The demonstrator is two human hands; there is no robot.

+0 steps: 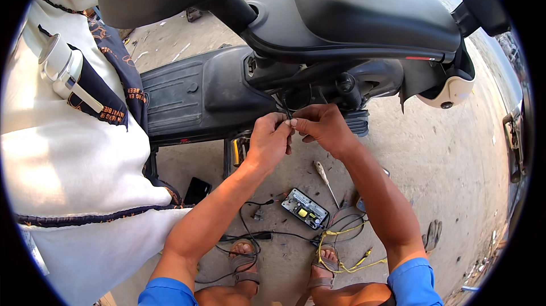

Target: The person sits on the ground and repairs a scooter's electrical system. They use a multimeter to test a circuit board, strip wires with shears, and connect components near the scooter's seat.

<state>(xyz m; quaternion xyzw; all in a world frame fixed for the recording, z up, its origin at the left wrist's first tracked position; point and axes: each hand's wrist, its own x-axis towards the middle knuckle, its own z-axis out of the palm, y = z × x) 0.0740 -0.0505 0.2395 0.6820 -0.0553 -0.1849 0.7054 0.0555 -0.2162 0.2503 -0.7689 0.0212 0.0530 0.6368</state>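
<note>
Both my hands meet in front of a black electric scooter (222, 90), just below its seat post. My left hand (270, 138) is closed, thumb and fingers pinched together. Opposite it, my right hand (324, 127) pinches at the same spot, fingertips touching or nearly touching the left ones. A thin dark wire (288, 114) runs from the scooter's underside down to the fingertips. Its end is hidden by my fingers. On the ground below lie an opened charger (305, 208) with its circuit board showing and a screwdriver (323, 176) with a pale handle.
Black cables (284, 232) and yellow wires (347, 231) tangle around my sandalled feet. A black phone-like slab (197, 190) rests on the left, near white fabric (74, 158) draped over the scooter's front. At right are a grey glove (433, 234) and a hanging cream helmet (455, 91).
</note>
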